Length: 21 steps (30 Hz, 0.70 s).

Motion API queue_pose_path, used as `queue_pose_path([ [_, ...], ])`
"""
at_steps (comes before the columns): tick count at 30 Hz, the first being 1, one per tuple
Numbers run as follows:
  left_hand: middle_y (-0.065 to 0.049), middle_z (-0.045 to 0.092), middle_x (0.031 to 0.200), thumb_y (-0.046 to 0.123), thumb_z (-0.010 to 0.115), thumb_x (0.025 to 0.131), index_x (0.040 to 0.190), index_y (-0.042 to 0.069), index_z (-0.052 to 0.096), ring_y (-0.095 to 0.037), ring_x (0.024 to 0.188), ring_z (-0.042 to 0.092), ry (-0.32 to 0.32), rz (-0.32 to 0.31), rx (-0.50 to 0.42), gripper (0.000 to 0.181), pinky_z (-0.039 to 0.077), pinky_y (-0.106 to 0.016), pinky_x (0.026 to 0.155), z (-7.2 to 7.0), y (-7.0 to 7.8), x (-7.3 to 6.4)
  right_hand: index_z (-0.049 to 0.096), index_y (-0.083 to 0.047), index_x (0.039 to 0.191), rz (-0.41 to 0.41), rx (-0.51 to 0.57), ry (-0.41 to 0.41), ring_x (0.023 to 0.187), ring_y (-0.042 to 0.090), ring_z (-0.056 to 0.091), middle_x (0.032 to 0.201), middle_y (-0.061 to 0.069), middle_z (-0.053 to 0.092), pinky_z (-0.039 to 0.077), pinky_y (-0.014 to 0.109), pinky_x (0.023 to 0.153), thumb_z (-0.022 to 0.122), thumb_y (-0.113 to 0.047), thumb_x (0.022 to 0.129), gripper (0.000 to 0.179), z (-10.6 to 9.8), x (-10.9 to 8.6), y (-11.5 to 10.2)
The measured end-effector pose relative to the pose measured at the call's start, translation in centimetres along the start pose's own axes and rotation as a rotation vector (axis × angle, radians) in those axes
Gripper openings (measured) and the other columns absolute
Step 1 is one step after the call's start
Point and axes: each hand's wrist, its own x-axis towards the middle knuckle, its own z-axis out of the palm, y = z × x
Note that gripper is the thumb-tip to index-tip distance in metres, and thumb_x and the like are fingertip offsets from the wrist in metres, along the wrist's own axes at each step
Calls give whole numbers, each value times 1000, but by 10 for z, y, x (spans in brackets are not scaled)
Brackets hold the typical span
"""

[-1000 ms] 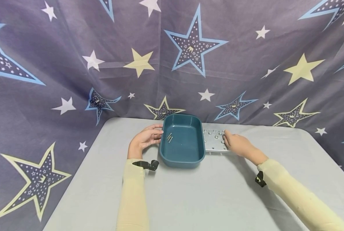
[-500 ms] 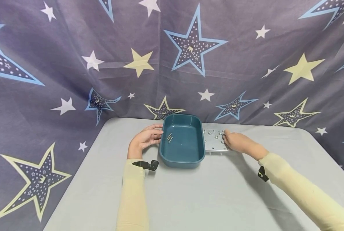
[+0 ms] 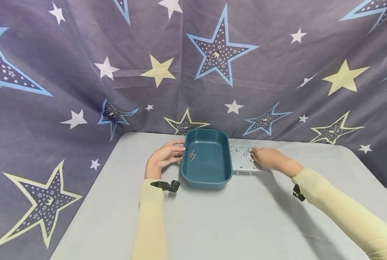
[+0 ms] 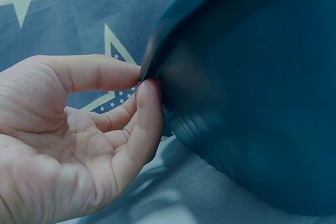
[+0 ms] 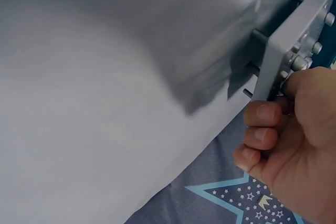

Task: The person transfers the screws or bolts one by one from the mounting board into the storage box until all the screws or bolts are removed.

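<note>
My left hand (image 3: 165, 156) pinches the left rim of a deep teal plastic tray (image 4: 226, 108) between thumb and forefinger. A few thin brass-coloured pins (image 3: 192, 155) lie inside the tray at its left. Right beside it is a silver metal plate (image 3: 242, 164) with several bolts (image 5: 300, 62) through it, their shanks sticking out underneath. My right hand (image 3: 269, 159) is at the plate's right part, thumb and forefinger pinched on what looks like a bolt, mostly hidden by the fingers. Its other fingers (image 5: 260, 137) curl beside the plate's end.
Both things stand at the back of a table with a pale grey cover (image 3: 193, 224). A purple-grey curtain with stars (image 3: 167, 94) hangs right behind the table and along its left side. Black wrist mounts (image 3: 169, 186) sit on both sleeves.
My right wrist has turned a little, its sleeve and mount shifting up and right while the fingers stay at the plate. The left hand and tray keep their place.
</note>
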Motion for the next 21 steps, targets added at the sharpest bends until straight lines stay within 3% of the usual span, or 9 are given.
queue_pose_path([
  [5,1,69,93,-2,49,102,152,-4,31,-9,84,68,-6,-2,-2,53,56,-25,73,0,1,0,55,-7,79,-9,6,-18,60,23,59,61,2,50,58,48,68,49,-8,102,24,-4,4,1],
  [11,1,69,94,-1,50,102,150,-3,33,-9,85,67,-11,0,1,50,56,-25,74,-2,0,1,51,-12,71,-30,-3,15,56,19,54,58,-1,49,56,46,63,53,-9,102,31,-6,4,-1],
  [18,1,68,95,-1,49,102,149,-2,34,-9,85,67,1,2,24,50,56,-25,73,-2,0,1,56,-7,81,-36,-94,27,59,27,62,59,2,55,58,47,64,53,-10,103,22,-4,2,-2],
  [21,1,69,95,-1,49,102,150,-2,33,-9,85,67,-1,2,25,51,56,-25,74,-2,-1,2,58,-3,88,-89,-178,42,63,30,64,63,7,59,58,46,64,55,-7,101,15,-3,0,-2],
])
